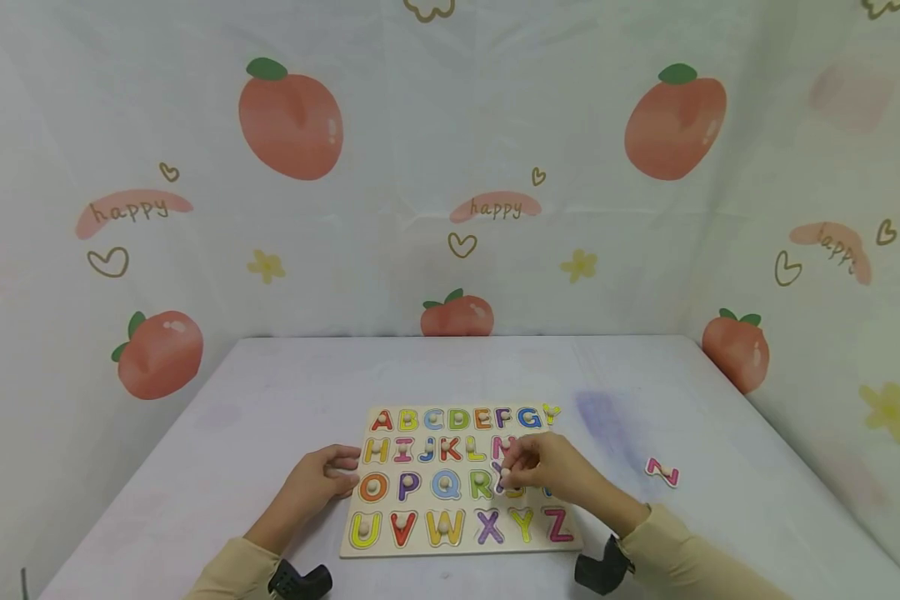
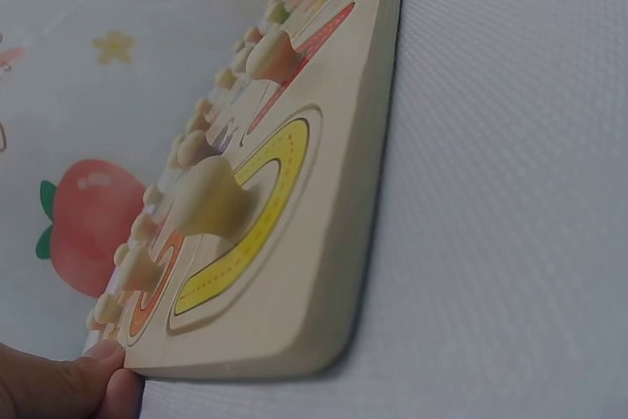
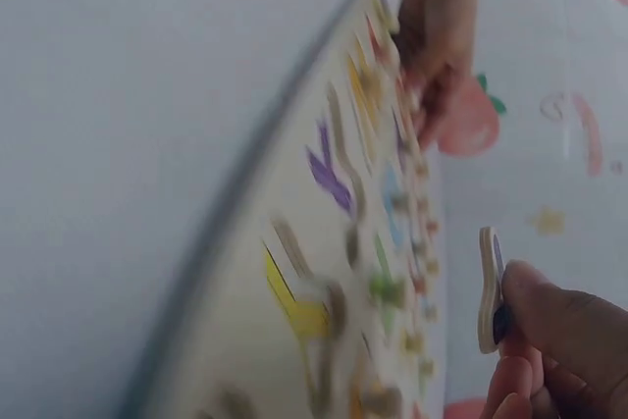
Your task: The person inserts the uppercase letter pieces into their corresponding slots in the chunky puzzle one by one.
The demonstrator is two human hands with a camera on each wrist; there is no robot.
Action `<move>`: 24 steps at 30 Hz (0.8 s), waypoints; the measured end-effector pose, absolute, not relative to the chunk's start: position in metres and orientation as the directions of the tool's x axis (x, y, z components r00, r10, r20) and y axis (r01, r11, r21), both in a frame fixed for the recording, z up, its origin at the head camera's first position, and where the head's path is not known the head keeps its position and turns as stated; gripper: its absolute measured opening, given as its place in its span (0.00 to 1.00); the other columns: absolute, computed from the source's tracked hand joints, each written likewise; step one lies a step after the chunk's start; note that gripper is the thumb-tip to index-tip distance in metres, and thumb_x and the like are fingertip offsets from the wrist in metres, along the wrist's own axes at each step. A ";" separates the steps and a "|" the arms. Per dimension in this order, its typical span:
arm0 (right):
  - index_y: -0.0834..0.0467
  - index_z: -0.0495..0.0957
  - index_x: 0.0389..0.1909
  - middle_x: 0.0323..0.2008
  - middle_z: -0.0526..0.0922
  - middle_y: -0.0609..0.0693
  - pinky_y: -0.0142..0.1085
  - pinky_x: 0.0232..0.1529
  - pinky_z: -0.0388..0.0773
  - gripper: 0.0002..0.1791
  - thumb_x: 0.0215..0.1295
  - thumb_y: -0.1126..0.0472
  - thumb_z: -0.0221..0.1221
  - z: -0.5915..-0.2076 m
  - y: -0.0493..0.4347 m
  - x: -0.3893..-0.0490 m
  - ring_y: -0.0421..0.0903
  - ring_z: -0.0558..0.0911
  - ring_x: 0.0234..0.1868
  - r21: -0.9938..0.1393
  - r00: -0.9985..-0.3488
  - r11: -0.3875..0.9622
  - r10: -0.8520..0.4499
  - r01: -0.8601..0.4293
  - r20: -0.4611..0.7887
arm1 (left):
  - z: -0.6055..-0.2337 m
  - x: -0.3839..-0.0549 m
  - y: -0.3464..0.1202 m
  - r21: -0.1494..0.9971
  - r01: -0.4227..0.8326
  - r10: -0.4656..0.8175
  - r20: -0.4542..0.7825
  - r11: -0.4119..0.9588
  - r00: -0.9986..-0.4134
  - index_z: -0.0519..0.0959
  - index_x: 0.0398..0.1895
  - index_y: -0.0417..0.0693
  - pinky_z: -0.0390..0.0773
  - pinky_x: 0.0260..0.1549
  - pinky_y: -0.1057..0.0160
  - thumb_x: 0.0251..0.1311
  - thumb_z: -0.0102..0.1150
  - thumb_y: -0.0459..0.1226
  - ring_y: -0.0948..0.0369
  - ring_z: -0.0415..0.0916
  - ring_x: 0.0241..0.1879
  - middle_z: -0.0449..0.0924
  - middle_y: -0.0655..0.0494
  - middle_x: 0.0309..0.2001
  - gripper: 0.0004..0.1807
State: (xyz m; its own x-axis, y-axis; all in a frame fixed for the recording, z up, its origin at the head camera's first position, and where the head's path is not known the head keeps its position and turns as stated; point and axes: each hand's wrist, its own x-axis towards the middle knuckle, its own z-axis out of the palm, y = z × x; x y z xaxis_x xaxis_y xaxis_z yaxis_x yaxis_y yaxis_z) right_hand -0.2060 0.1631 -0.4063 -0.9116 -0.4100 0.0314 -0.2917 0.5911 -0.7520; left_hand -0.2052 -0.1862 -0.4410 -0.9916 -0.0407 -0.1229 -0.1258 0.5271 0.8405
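A wooden alphabet puzzle board lies on the table, and most of its letters carry round knobs. My left hand rests at the board's left edge, thumb and fingertips touching it. Over the right part of the board, my right hand pinches a small purple letter piece, likely the X. That piece is turned edge-on in the right wrist view and partly covered by fingers. In the bottom row, the purple X spot, yellow Y spot and Z spot show no knobs.
A yellow Y piece lies at the board's upper right corner. To the right of the board, a pinkish-red Z piece lies on the white table. A fruit-printed curtain hangs behind and at both sides.
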 end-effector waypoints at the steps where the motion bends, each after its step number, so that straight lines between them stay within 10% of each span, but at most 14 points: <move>1: 0.55 0.81 0.27 0.22 0.78 0.42 0.27 0.23 0.71 0.07 0.52 0.59 0.71 -0.407 0.160 -0.202 0.36 0.74 0.23 -0.752 -0.905 0.590 -0.424 -0.296 0.024 | -0.441 -0.205 -0.186 0.840 -0.128 -0.042 -0.124 0.528 -0.991 0.75 0.55 0.34 0.83 0.31 0.64 0.54 0.64 0.27 0.61 0.79 0.35 0.80 0.47 0.42 0.22; 24: 0.54 0.80 0.22 0.19 0.77 0.40 0.27 0.24 0.70 0.09 0.47 0.60 0.73 -0.430 0.135 -0.172 0.33 0.73 0.20 -0.772 -0.893 0.577 -0.449 -0.266 -0.028 | -0.441 -0.206 -0.186 0.839 -0.124 -0.039 -0.122 0.529 -0.992 0.75 0.55 0.34 0.83 0.32 0.63 0.54 0.64 0.27 0.61 0.79 0.35 0.81 0.47 0.42 0.22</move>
State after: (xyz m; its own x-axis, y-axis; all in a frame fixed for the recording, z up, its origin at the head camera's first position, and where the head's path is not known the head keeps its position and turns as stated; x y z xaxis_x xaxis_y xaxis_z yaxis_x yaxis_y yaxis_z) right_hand -0.1722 0.1353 -0.4303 -0.8933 -0.4487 -0.0276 -0.2660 0.5771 -0.7721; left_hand -0.2055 -0.1861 -0.4414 -0.9917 -0.0389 -0.1224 -0.1244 0.5292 0.8393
